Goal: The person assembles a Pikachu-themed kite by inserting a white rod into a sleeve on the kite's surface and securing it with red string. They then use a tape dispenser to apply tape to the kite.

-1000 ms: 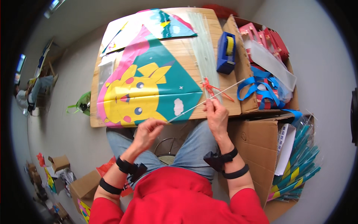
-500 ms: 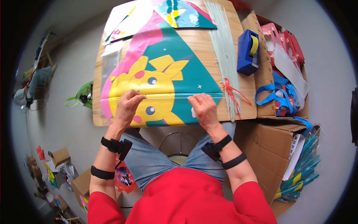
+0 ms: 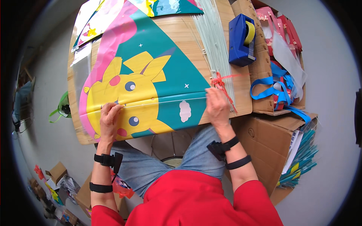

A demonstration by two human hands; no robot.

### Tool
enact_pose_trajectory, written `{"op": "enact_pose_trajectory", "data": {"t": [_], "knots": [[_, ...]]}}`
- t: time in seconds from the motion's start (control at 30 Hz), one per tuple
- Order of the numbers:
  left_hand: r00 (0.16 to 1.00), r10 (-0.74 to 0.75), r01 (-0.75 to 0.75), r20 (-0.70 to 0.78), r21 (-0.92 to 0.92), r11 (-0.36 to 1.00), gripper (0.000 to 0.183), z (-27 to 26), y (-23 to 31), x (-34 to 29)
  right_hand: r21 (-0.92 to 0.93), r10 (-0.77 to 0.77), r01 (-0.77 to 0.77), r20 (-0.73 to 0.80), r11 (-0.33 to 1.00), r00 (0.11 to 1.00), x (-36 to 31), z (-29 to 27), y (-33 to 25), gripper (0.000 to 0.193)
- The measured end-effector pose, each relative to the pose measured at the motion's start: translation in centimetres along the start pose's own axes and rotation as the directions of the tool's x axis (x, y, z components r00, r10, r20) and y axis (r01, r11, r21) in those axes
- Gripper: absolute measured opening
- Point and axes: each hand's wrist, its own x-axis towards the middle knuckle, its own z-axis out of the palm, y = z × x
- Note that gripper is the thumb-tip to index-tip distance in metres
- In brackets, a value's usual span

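A large triangular plastic sheet [image 3: 177,67], printed with a yellow cartoon character on teal and pink, lies before me. A thin white rod [image 3: 167,101] runs across it along a crease. My left hand [image 3: 108,122] pinches the rod over the yellow print, fingers closed. At the sheet's right edge my right hand [image 3: 218,109] is closed round the rod's other end, its fingertips pressed together. The rod's tip there is hidden by the fingers.
Pale thin rods [image 3: 217,41] lie bundled on the wooden table [image 3: 241,101], bound with red ties [image 3: 221,81]. A blue tape dispenser [image 3: 237,41] stands beside them. Cardboard boxes [image 3: 260,139] flank the right side, one holding blue straps [image 3: 284,84]. More printed sheets [image 3: 173,7] lie at the back.
My right hand has slid right along the rod to the sheet's edge, so my hands are farther apart. The left still pinches the rod. The whole view has shifted and tilted.
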Motion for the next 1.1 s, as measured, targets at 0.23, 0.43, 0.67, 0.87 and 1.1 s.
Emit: {"op": "enact_pose_trajectory", "data": {"t": [0.23, 0.43, 0.67, 0.87, 1.1], "knots": [[0.998, 0.065, -0.067, 0.027, 0.095, 0.993, 0.023, 0.0, -0.8, -0.1, -0.042, -0.066, 0.068, 0.05, 0.997, 0.997, 0.4, -2.4, 3.6, 0.024], [0.965, 0.256, -0.262, 0.057, 0.198, 0.945, 0.02, 1.0, 1.4, 0.0, 0.48, -0.262, 0.188, 0.09, 0.857, 0.961, 2.8, -1.8, -4.7, 0.025], [0.959, 0.252, -0.266, 0.128, 0.112, 0.957, 0.021, 2.1, 0.1, -1.3, 0.769, 0.26, -0.536, 0.47, 0.349, 0.844, 4.6, 4.3, -1.2, 0.019], [0.959, 0.264, -0.277, 0.108, 0.143, 0.95, 0.02, 1.9, 0.1, -1.2, 0.755, 0.045, -0.602, 0.614, 0.259, 0.788, 4.9, 2.6, -9.6, 0.018], [0.978, 0.201, -0.203, 0.049, 0.022, 0.979, 0.018, 1.6, 0.9, -1.2, 0.509, 0.219, -0.366, 0.327, 0.779, 0.92, 3.9, 1.1, -6.2, 0.016]]}}
